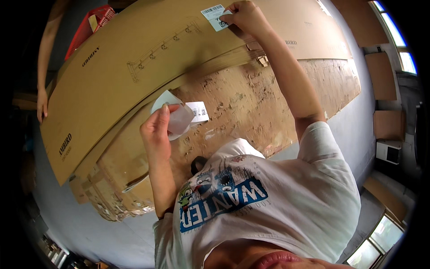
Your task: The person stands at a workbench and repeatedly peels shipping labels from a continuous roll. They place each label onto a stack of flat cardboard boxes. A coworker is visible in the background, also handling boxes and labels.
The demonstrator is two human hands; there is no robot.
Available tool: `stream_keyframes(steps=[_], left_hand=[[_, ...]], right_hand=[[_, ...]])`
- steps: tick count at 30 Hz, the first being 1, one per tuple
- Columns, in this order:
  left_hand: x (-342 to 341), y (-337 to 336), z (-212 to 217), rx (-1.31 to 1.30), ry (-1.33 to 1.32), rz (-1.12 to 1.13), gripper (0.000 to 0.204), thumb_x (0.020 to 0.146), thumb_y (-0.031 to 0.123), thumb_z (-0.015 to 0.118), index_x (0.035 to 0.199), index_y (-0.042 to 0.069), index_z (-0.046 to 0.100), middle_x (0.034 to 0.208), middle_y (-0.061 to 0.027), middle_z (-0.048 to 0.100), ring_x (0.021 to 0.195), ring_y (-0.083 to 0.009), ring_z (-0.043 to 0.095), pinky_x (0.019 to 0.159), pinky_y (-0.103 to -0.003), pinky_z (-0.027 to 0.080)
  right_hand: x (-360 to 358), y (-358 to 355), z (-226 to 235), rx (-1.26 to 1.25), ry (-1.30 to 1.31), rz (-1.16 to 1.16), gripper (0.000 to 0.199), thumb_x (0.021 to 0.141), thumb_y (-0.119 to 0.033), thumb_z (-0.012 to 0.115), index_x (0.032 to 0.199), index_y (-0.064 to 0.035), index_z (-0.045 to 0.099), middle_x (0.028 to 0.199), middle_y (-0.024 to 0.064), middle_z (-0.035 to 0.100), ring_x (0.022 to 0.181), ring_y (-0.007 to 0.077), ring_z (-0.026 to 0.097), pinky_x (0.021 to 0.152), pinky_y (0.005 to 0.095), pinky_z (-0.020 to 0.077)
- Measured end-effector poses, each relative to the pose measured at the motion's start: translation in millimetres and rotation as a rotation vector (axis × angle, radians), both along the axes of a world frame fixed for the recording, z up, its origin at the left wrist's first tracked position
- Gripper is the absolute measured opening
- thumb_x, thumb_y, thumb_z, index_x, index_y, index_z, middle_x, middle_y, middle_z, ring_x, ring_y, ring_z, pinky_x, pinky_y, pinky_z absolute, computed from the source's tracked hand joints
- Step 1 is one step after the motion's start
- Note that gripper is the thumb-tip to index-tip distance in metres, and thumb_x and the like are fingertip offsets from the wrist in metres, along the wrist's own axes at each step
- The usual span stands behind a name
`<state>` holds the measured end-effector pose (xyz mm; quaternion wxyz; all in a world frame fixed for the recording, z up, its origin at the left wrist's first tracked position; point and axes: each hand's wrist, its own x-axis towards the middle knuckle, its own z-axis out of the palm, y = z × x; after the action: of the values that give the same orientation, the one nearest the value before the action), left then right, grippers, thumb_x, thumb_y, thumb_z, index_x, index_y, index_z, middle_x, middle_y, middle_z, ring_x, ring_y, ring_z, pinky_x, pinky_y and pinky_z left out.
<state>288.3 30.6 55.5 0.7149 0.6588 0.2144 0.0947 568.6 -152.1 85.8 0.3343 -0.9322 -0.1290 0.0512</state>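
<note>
Closest to us is our white printed T-shirt (277,184); past it our left hand (156,127) pinches a curled white sheet (181,121), a printed strip (200,112) just beside it, over the worn brown surface (251,94), near the flat carton's (107,85) near edge. Our right hand (246,20) grips a printed white label (213,15) over the carton, in from that edge; whether they touch we cannot tell. A co-worker's hand (42,105) is at the carton's left edge.
</note>
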Motion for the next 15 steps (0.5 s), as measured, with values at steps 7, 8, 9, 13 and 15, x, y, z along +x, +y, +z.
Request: stream_keyframes(steps=[7,8,9,13,15], left_hand=[[-2.3,-5.2,0.7,-0.059,0.005,0.030,0.036,0.094,0.030,0.055,0.094,-0.004,0.068,0.081,-0.0045,0.064,0.073,-0.0090,0.057,0.065,-0.022,0.045],[-1.9,-4.7,0.5,-0.064,0.004,0.022,0.035,0.094,0.029,0.055,0.095,-0.004,0.068,0.081,-0.0043,0.064,0.072,-0.0081,0.057,0.063,-0.021,0.044],[-4.2,-5.6,-0.1,-0.063,0.019,0.010,0.035,0.094,0.029,0.055,0.095,-0.004,0.068,0.081,-0.0040,0.064,0.071,-0.0077,0.056,0.062,-0.021,0.044],[-11.3,-11.1,1.7,-0.036,0.017,-0.023,0.035,0.094,0.029,0.056,0.094,-0.003,0.068,0.080,-0.0027,0.063,0.068,-0.0067,0.055,0.058,-0.020,0.043],[-18.7,-13.8,5.6,-0.031,0.014,-0.021,0.034,0.094,0.029,0.056,0.094,-0.003,0.068,0.079,-0.0022,0.063,0.067,-0.0065,0.054,0.057,-0.020,0.043]], right_hand=[[11.6,-2.4,-18.1,-0.159,-0.220,0.049,0.030,0.067,-0.029,0.071,0.080,-0.0030,0.067,0.076,0.0199,0.066,0.074,0.0326,0.066,0.067,0.0412,0.0523],[13.1,-1.4,-14.2,-0.184,-0.216,0.069,0.032,0.067,-0.029,0.072,0.083,-0.0025,0.067,0.077,0.0193,0.066,0.074,0.0331,0.066,0.068,0.0415,0.0523],[12.2,-0.9,-11.9,-0.210,-0.213,0.089,0.034,0.067,-0.030,0.072,0.086,-0.0019,0.066,0.078,0.0186,0.067,0.074,0.0336,0.066,0.069,0.0417,0.0523],[-9.5,-5.6,7.7,-0.381,-0.204,-0.061,0.053,0.073,-0.039,0.071,0.105,0.0010,0.058,0.107,0.0187,0.062,0.093,0.0360,0.062,0.079,0.0421,0.0501],[-9.2,-23.8,7.7,-0.392,-0.269,-0.103,0.060,0.077,-0.043,0.068,0.115,0.0022,0.053,0.122,0.0184,0.056,0.107,0.0367,0.057,0.087,0.0428,0.0470]])
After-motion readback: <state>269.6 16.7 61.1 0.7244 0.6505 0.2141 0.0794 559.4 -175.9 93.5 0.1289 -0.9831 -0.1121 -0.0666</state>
